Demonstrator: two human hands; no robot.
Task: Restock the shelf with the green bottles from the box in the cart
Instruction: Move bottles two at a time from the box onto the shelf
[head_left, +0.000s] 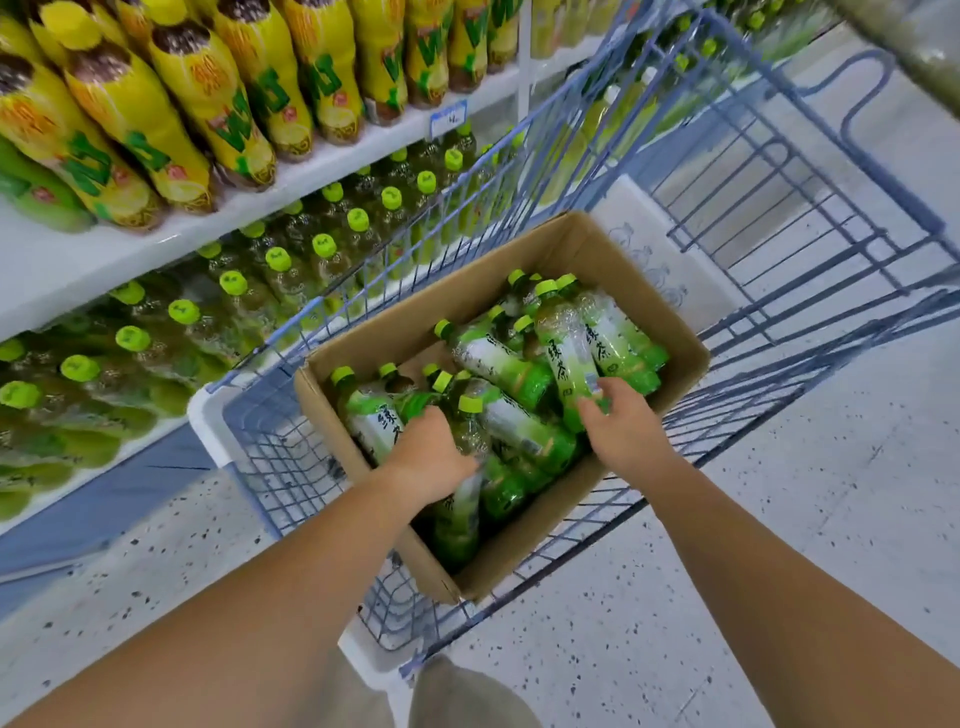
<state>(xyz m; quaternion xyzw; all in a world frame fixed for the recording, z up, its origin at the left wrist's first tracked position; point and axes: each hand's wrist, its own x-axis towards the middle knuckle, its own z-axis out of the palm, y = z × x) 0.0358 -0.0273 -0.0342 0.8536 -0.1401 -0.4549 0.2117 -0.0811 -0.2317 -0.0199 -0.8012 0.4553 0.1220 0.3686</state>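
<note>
Your left hand (434, 457) hides what its fingers grip, if anything; your right hand (621, 421) clasps a clear, green-labelled bottle (563, 348) lying inside the box (524, 551) in the cart (291, 467).

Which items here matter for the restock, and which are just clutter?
Part of the job:
cardboard box
green bottles in the box
cart
lower shelf of green-capped bottles
left hand and right hand, both on bottles

Not part of it:
yellow bottles on the upper shelf
price tag
</note>
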